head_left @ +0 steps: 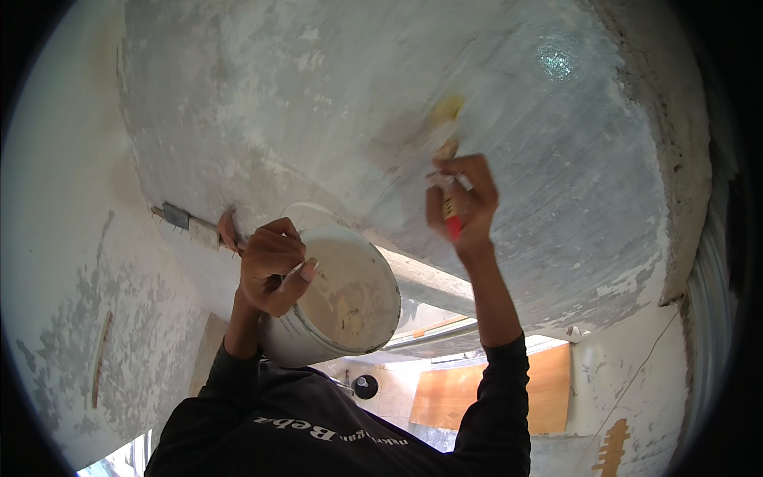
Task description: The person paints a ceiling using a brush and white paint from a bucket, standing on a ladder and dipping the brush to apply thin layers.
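My right hand point(477, 203) is closed around the handle of a paintbrush point(451, 211) with a red handle end. Its yellowish bristles, smeared by motion, meet the grey, patchy plastered surface point(342, 111). Lower and to the left, my left hand point(273, 266) grips the near-left edge of a white plastic bucket point(290, 340), fingers curled in. The bucket tilts so that its round mouth faces up toward me. Inside there is a pale, cloudy content with brownish marks. Whether the fingers hold the rim or a handle cannot be told.
A narrow strip with grey pieces point(176, 215) juts out left of the bucket. Below are an orange-brown board point(493, 389) and a round black object point(365, 387). Rough broken plaster point(675, 151) edges the surface at right. A thin wooden strip point(102, 362) is at the left wall.
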Available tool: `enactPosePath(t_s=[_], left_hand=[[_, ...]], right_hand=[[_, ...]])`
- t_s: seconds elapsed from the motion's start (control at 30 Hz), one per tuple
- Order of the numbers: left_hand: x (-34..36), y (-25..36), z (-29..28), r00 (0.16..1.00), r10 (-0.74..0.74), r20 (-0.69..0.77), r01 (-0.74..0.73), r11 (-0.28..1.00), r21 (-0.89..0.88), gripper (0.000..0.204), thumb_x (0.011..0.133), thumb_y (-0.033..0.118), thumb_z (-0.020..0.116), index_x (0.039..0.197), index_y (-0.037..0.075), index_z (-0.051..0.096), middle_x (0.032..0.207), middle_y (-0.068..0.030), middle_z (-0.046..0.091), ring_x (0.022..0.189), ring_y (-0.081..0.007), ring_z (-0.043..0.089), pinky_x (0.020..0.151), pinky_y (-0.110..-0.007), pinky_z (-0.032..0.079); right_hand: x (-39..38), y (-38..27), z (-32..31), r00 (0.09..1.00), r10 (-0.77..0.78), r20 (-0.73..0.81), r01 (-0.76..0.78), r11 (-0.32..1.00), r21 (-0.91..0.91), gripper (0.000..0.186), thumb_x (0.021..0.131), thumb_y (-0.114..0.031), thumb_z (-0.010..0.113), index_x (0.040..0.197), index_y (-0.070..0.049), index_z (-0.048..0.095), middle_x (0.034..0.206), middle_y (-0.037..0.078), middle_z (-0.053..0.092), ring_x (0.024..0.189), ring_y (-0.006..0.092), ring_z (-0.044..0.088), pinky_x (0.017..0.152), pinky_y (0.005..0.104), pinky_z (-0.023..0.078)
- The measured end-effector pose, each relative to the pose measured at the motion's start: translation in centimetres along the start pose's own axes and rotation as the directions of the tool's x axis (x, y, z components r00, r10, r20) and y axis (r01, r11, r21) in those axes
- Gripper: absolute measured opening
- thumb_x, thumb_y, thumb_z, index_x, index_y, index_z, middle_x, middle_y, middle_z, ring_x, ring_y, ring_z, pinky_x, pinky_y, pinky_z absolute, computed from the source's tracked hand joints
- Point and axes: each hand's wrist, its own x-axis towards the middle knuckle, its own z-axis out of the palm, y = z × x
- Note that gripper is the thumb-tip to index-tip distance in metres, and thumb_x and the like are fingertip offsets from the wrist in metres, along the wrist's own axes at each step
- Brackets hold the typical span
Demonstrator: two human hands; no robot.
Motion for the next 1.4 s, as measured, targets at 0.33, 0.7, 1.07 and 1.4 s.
enactPosePath(t_s=[0.33,0.7,1.07,1.4], left_hand=[[-0.8,0.5,-0.7,0.999,0.008,-0.035,-0.009,0.999,-0.031,0.028,0.067,-0.001,0.059,0.047,0.008,0.042,0.042,-0.0008,0.042,0.037,-0.0166,0.043,0.053,-0.032,0.036],[-1.9,0.4,-0.1,0.996,0.025,-0.085,-0.026,1.000,-0.016,0.025,0.068,0.000,0.059,0.049,0.006,0.044,0.043,-0.0020,0.043,0.037,-0.0175,0.044,0.053,-0.033,0.037],[-2.2,1.1,-0.7,0.992,0.046,-0.120,-0.044,0.999,0.022,0.026,0.068,-0.001,0.060,0.049,0.005,0.044,0.043,-0.0021,0.045,0.038,-0.0179,0.046,0.053,-0.033,0.037],[-2.5,1.1,-0.8,0.996,0.017,-0.082,-0.014,0.999,0.035,0.023,0.066,-0.002,0.059,0.049,0.006,0.047,0.043,-0.0020,0.046,0.037,-0.0178,0.046,0.053,-0.032,0.036]], right_hand=[[-6.2,-3.8,1.3,0.953,0.141,0.266,-0.192,0.966,0.174,0.014,0.059,0.009,0.065,0.069,0.000,0.062,0.088,0.008,0.064,0.077,0.0247,0.062,0.059,0.0331,0.054],[-3.9,-1.7,0.5,0.985,0.127,0.113,-0.129,0.992,0.011,0.015,0.061,0.008,0.067,0.072,0.000,0.062,0.093,0.009,0.064,0.080,0.0262,0.064,0.066,0.0349,0.055],[-5.8,-3.9,1.2,0.839,0.364,0.404,-0.513,0.777,0.366,0.010,0.068,0.008,0.064,0.074,0.000,0.066,0.085,0.010,0.066,0.080,0.0230,0.068,0.068,0.0309,0.055],[-0.8,-0.7,-0.9,0.990,0.139,0.011,-0.139,0.985,0.099,0.020,0.061,0.012,0.062,0.072,-0.004,0.067,0.091,0.008,0.067,0.082,0.0231,0.065,0.066,0.0306,0.054]])
